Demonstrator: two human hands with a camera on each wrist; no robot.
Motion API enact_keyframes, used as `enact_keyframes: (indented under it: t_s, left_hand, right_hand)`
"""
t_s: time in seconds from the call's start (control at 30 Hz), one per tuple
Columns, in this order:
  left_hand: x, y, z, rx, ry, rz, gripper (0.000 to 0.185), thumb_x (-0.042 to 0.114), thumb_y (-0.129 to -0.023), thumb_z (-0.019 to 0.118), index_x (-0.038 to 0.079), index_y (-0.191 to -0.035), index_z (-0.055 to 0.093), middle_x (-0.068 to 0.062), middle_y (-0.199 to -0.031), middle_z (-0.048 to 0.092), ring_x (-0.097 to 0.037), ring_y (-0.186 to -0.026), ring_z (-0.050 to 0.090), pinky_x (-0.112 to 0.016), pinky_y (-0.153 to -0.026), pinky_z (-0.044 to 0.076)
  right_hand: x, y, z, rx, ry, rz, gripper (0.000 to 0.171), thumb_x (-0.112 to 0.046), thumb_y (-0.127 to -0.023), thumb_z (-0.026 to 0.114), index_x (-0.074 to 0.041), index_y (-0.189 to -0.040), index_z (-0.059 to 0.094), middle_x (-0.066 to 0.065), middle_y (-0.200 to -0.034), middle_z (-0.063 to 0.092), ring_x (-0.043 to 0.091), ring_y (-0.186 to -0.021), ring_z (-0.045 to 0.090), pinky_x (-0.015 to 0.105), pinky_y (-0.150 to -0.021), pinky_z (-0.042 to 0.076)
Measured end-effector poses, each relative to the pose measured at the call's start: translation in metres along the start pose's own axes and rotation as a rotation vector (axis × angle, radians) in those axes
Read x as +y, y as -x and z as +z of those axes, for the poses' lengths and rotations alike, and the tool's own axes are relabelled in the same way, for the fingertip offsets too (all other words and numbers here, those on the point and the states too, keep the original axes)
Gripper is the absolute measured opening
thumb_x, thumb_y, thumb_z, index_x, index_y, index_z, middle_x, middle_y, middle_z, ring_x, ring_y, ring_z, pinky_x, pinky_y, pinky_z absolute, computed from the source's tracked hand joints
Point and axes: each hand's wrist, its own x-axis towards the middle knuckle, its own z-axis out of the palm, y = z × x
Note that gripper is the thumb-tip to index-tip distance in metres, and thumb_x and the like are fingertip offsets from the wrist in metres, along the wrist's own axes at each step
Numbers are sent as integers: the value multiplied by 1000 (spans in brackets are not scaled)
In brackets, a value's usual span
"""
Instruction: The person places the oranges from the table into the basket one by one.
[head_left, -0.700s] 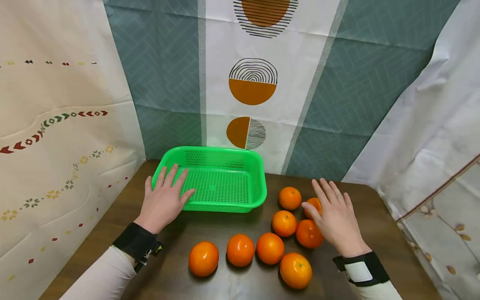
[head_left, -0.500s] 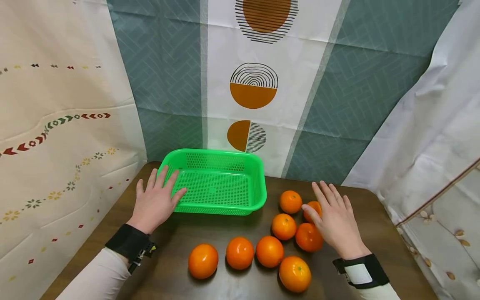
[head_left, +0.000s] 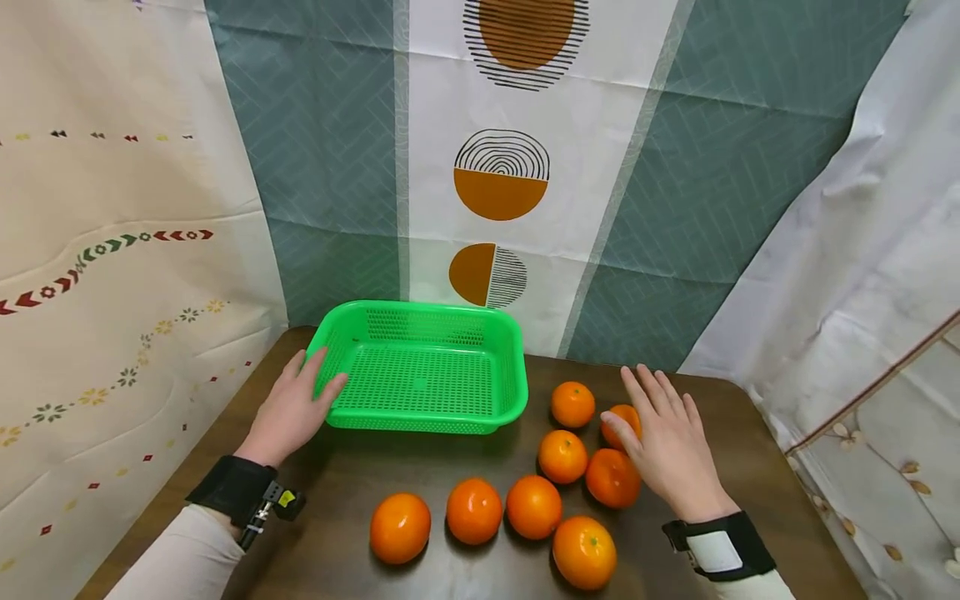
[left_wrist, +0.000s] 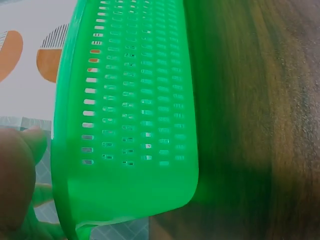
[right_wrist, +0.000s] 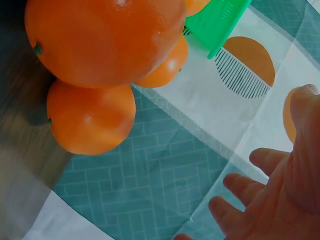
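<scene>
The left hand (head_left: pixel 288 412) has been drawn back to the near-left rim of the green basket (head_left: pixel 420 414), fingers straight against it. The right hand (head_left: pixel 667 442) is held flat over the oranges (head_left: pixel 613 477) on the table (head_left: pixel 360 475), right of the basket; one fruit is best enclosed fully.

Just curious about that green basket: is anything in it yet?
Empty. The green basket shows only bare mesh; all eight oranges lie on the table.

Bright green perforated plastic basket (head_left: pixel 420 375) with a grid of small holes; eight glossy orange round fruits (head_left: pixel 533 506); dark brown wood-grain worktop (head_left: pixel 420 467). Backdrop cloth (head_left: pixel 495 167): teal herringbone panels, white centre stripe printed with burnt-orange half-discs and black line arcs. Left cloth (head_left: pixel 112 250): cream, with red and green arrowhead trails and small flowers.
</scene>
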Motion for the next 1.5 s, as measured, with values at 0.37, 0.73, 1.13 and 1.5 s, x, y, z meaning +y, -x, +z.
enact_keyframes:
  t_s: [0.37, 0.73, 1.13, 1.5]
  left_hand:
    - [-7, -4, 4, -38, -2, -15, 77, 53, -105, 43, 0, -158, 24, -39, -156, 12, -60, -132, 34, -73, -98, 36]
    - [-5, -6, 7, -90, 2, -2, 73, 54, -105, 40, 4, -158, 27, -36, -159, 4, -60, -131, 36, -75, -96, 36]
    - [8, -8, 18, -85, -4, 30, 70, 52, -105, 42, 5, -156, 31, -36, -159, 7, -59, -132, 36, -72, -96, 39]
    - [23, -11, 28, -90, 6, 60, 67, 50, -106, 43, 6, -155, 34, -35, -159, 9, -58, -133, 35, -71, -98, 39]
  right_hand:
    - [9, 5, 3, 6, -2, 28, 74, -55, -101, 51, -17, -161, 28, 16, -162, 27, 39, -149, 19, 66, -116, 10]
    - [7, 7, 5, -10, -12, 34, 72, -54, -101, 52, -17, -160, 31, 17, -161, 28, 40, -149, 20, 67, -115, 13]
    - [6, 6, 5, -3, 4, 19, 73, -50, -100, 57, -18, -160, 29, 17, -161, 29, 41, -148, 22, 67, -115, 14]
    - [8, 11, 7, -2, 5, 26, 73, -52, -100, 55, -18, -160, 31, 17, -161, 30, 41, -148, 22, 68, -114, 15]
